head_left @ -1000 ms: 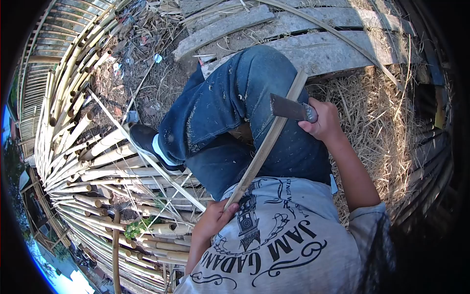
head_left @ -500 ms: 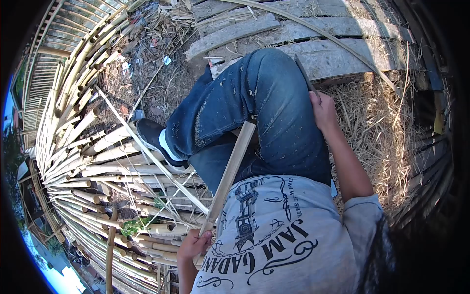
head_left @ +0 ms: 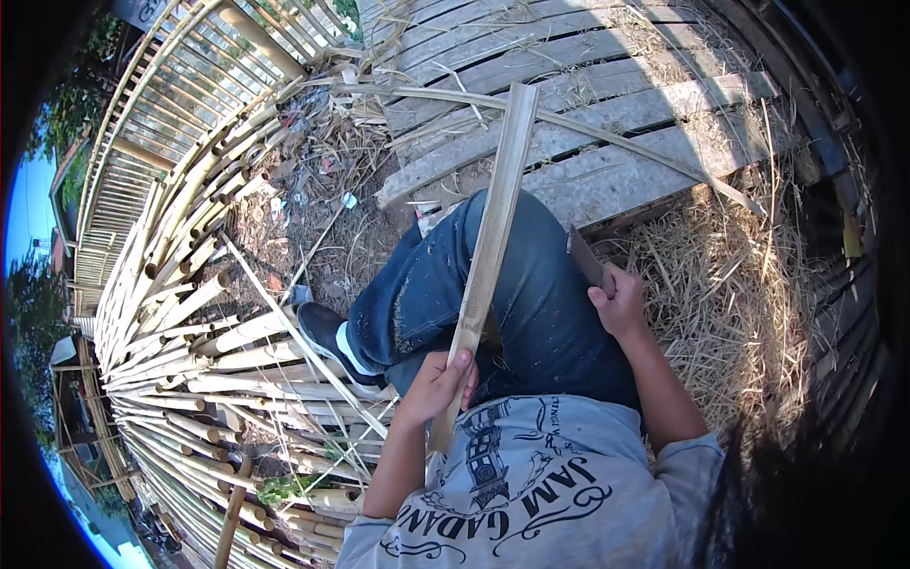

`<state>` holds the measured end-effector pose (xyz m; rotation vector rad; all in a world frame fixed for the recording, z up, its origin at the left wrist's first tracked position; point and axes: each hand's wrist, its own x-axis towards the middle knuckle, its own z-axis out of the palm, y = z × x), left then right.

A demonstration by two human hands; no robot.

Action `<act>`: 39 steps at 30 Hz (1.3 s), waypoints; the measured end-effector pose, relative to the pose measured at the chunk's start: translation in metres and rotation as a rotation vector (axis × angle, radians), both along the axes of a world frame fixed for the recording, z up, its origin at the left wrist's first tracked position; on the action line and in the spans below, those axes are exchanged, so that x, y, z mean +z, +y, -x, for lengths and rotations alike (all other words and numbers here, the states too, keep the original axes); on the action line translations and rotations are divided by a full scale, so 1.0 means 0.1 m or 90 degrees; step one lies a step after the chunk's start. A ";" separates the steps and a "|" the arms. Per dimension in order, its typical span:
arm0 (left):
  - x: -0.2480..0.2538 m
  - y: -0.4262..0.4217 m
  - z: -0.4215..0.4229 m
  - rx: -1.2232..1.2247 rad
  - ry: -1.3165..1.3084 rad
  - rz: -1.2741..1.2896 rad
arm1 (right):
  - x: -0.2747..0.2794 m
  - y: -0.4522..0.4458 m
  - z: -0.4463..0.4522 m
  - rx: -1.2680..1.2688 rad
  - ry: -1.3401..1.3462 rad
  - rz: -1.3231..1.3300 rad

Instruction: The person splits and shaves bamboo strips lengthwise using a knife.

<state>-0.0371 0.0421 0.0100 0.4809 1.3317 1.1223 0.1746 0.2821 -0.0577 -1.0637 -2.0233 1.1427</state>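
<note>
My left hand (head_left: 438, 387) is closed around the lower part of a long split bamboo strip (head_left: 497, 204). The strip slants upward past my bent knee, its far end over the wooden planks. My right hand (head_left: 621, 299) is closed on a knife (head_left: 586, 258) with a broad dark blade, beside the knee and apart from the strip. The knife's handle is hidden in my fingers. Bits of fibre cling to my jeans (head_left: 540, 284).
Weathered planks (head_left: 607, 194) lie ahead, crossed by a thin bamboo strip (head_left: 626, 145). Dry shavings (head_left: 730, 303) cover the ground at right. Many bamboo poles (head_left: 237, 384) are stacked at left, near a bamboo fence (head_left: 171, 119).
My left hand has moved up and right with the bamboo strip, which now reaches past the knee. My right hand sits slightly lower in view, still holding the knife; the view has shifted.
</note>
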 end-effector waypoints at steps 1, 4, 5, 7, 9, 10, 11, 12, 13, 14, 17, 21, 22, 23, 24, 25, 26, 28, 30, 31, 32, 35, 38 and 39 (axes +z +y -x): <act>-0.01 0.19 -0.03 -0.026 0.010 -0.004 | 0.05 -0.02 -0.01 0.016 0.015 -0.025; -0.01 0.62 -0.14 -0.055 0.038 0.017 | 0.19 -0.04 -0.05 0.028 0.049 -0.030; -0.02 0.71 -0.15 -0.060 0.044 0.026 | 0.20 -0.03 -0.07 0.043 0.067 -0.006; -0.06 0.80 -0.16 -0.083 0.049 0.043 | 0.23 0.00 -0.06 0.050 0.064 0.008; -0.14 0.81 -0.15 -0.095 0.056 0.065 | 0.30 0.04 0.01 0.070 0.049 0.023; -0.20 0.79 -0.15 -0.092 0.023 0.056 | 0.30 0.07 0.04 0.092 0.027 0.005; -0.24 0.77 -0.14 -0.086 -0.009 0.047 | 0.31 0.09 0.08 0.093 0.032 0.010; -0.26 0.77 -0.14 -0.086 -0.015 0.053 | 0.31 0.11 0.11 0.122 0.015 -0.047; -0.29 0.77 -0.14 -0.083 -0.012 0.059 | 0.32 0.14 0.15 0.153 -0.002 -0.104; -0.33 0.75 -0.13 -0.112 -0.035 0.019 | 0.36 0.18 0.17 0.155 0.001 -0.098; -0.23 0.77 -0.13 -0.142 -0.067 0.005 | 0.47 0.26 0.19 0.233 -0.077 -0.145; -0.25 0.75 -0.17 -0.100 -0.042 0.100 | 0.46 0.31 0.24 0.265 -0.134 -0.177; -0.28 0.74 -0.18 -0.088 -0.044 0.076 | 0.44 0.32 0.25 0.276 -0.139 -0.170; -0.32 0.72 -0.16 -0.088 -0.047 0.080 | 0.42 0.32 0.27 0.276 -0.140 -0.165; -0.37 0.71 -0.15 -0.093 -0.091 0.059 | 0.40 0.32 0.29 0.270 -0.136 -0.179; -0.41 0.70 -0.13 -0.095 -0.135 0.037 | 0.38 0.32 0.31 0.265 -0.132 -0.193; -0.44 0.69 -0.13 -0.093 -0.139 0.040 | 0.37 0.32 0.31 0.268 -0.134 -0.189; -0.46 0.69 -0.12 -0.110 -0.154 0.030 | 0.37 0.32 0.31 0.249 -0.155 -0.224; -0.49 0.69 -0.12 -0.104 -0.167 0.031 | 0.38 0.35 0.32 0.248 -0.166 -0.253; -0.50 0.70 -0.12 -0.105 -0.177 0.032 | 0.39 0.38 0.33 0.239 -0.176 -0.283; -0.49 0.70 -0.14 -0.103 -0.179 0.034 | 0.39 0.40 0.32 0.242 -0.177 -0.281; -0.46 0.72 -0.17 -0.088 -0.092 0.038 | 0.41 0.46 0.31 0.239 -0.193 -0.328; -0.48 0.72 -0.16 -0.091 -0.127 0.032 | 0.45 0.55 0.35 0.242 -0.181 -0.351; -0.49 0.71 -0.16 -0.094 -0.139 0.034 | 0.46 0.63 0.35 0.158 -0.187 -0.318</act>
